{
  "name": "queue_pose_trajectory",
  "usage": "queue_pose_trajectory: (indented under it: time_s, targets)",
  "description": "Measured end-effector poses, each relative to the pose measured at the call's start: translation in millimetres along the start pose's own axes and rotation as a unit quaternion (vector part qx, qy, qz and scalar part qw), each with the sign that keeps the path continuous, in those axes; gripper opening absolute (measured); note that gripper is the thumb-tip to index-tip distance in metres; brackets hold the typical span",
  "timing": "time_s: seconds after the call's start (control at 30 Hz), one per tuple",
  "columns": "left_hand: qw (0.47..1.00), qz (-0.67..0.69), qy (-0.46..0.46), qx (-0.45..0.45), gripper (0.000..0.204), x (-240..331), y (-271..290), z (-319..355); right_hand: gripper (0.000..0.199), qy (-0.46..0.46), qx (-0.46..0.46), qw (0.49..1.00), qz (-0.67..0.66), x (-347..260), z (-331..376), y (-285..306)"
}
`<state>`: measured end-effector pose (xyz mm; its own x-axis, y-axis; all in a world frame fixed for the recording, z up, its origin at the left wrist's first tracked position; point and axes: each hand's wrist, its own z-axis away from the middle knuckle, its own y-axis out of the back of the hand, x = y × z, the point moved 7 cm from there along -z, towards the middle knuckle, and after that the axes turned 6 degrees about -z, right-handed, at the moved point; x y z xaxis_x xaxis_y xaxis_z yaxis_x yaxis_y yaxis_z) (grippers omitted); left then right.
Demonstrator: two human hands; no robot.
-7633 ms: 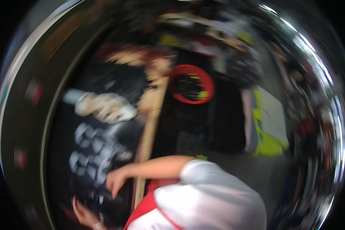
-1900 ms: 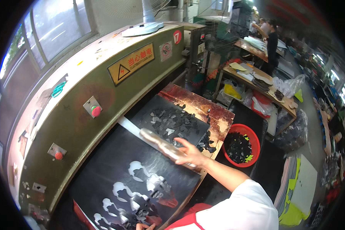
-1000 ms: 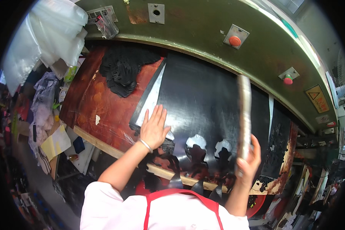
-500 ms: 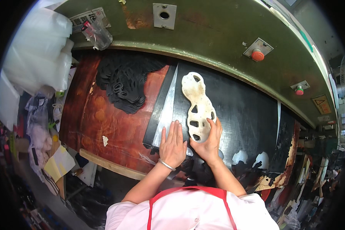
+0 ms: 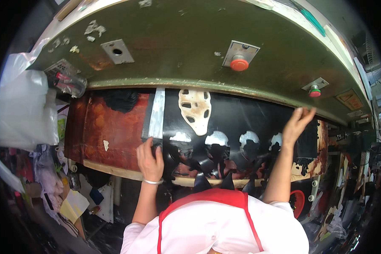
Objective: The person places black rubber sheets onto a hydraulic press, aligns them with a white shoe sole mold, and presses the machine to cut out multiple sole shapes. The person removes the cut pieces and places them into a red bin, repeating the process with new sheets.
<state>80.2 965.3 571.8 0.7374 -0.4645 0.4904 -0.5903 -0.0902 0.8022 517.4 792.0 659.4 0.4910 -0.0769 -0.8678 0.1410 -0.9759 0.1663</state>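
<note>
A cream-coloured flat shaped piece with several holes [image 5: 194, 111] lies on a black sheet [image 5: 249, 111], its far end at the green machine's lower edge. Neither hand touches it. My left hand [image 5: 149, 163] is at the sheet's near left corner, beside a pale shiny strip [image 5: 157, 108]. Its fingers are slightly bent, with the thumb apart, and I see nothing held between them. Toward the right end of the sheet, my right hand [image 5: 296, 127] reaches out with spread fingers close under the machine's edge. That hand is empty. Rounded cut-outs [image 5: 216, 139] line the sheet's near side.
The green machine beam [image 5: 169, 51] spans the far side, carrying a red button [image 5: 239, 63] and a green-and-red button [image 5: 314, 91]. Dark cut pieces [image 5: 120, 100] are piled on the reddish-brown board [image 5: 114, 127]. Clear plastic bags [image 5: 29, 110] hang at left.
My right hand has let go of the cream piece and moved right. The piece now lies farther away, turned. My left hand has shifted left to the sheet's corner. The view has turned as well.
</note>
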Motion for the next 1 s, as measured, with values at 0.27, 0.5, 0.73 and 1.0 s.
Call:
queue_pose_trajectory:
  time_s: [0.27, 0.5, 0.73, 1.0]
  targets:
    - [0.995, -0.070, 0.035, -0.056, 0.027, 1.5, -70.8, -36.1, 0.100, 0.090, 0.053, 0.975, 0.199, 27.5, -76.3, -26.7]
    - [0.993, -0.093, 0.063, -0.046, 0.025, 5.2, -77.4, -46.7, 0.080, 0.202, -0.065, 0.925, 0.315, 52.1, -61.9, 29.9]
    - [0.997, -0.030, 0.067, 0.039, 0.024, 3.8, -80.7, -28.8, 0.034, -0.060, 0.000, 0.900, 0.433, 171.8, -17.7, 161.8]
    - [0.994, 0.100, 0.033, -0.007, 0.024, -1.7, -54.1, 21.2, 0.049, -0.020, -0.122, 0.971, 0.203, 148.3, 10.8, 82.9]
